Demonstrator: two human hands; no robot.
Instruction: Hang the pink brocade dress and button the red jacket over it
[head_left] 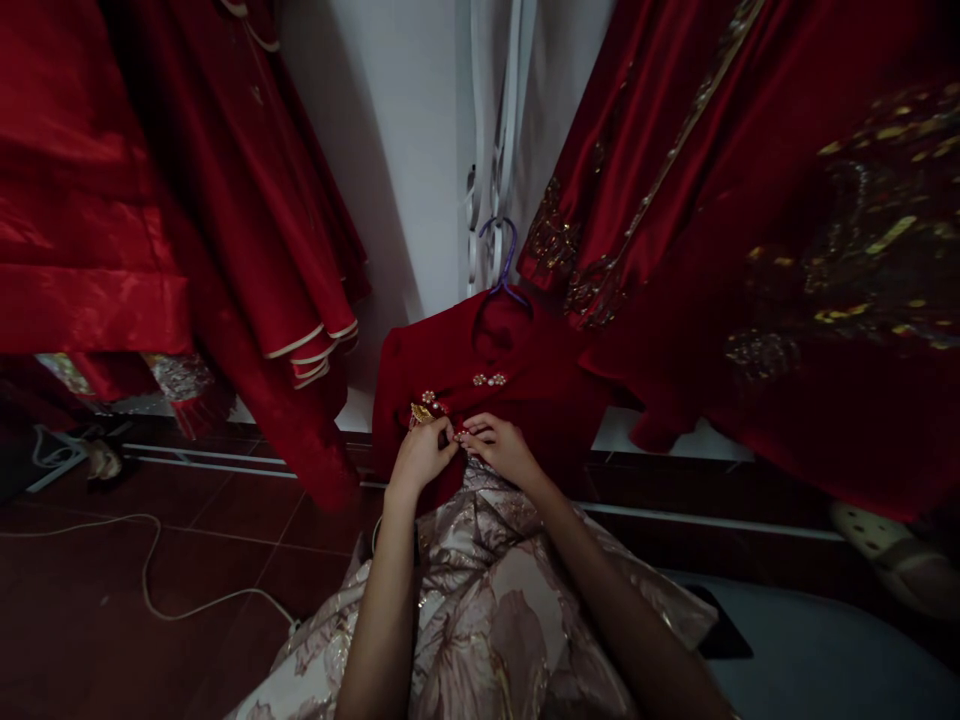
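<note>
A dark red garment (547, 400) hangs on a purple hanger (504, 262) in front of me. Jewelled buttons (489, 380) with pearls sit in a row near its neckline, and another pair (430, 400) lies lower to the left. My left hand (424, 455) is at the front of the garment, thumb and fingers pinched together. Close beside it, my right hand (501, 447) has its fingertips drawn in at the same spot, where a small jewelled button shows between the hands. A gold ornament (421, 412) pokes out above my left hand.
Red garments (247, 200) hang at the left, and red sequinned garments (840, 250) hang at the right. A white cable (154, 570) curls across the tiled floor (90, 620). Low white rails (675, 520) run behind. A pale clog (874, 540) lies at the right.
</note>
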